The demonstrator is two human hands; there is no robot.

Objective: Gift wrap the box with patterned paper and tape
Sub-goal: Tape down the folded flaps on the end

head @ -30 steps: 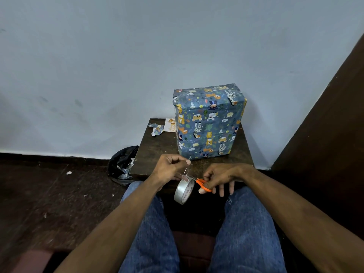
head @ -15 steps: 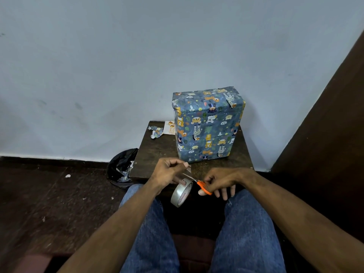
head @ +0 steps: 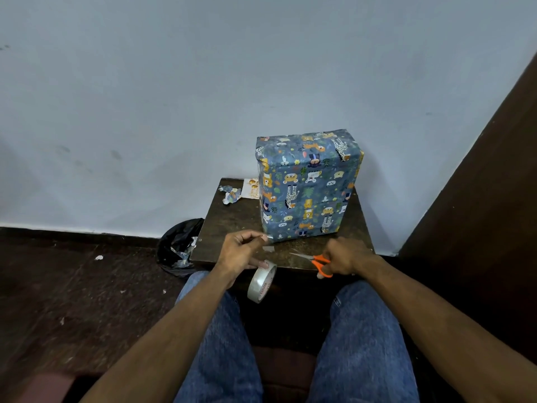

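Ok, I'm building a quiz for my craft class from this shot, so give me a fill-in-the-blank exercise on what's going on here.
1. The right hand holds scissors with ____ handles.
2. The tape roll hangs from the ____ hand.
3. The wrapped box stands upright on a small dark ____.
4. The left fingertips pinch a cut piece of ____.

Missing words: orange; left; table; tape

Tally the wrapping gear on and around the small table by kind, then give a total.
Wrapped box: 1
Tape roll: 1
Cut tape strip: 1
Orange-handled scissors: 1
Crumpled paper scrap: 1
Small card: 1
Total: 6
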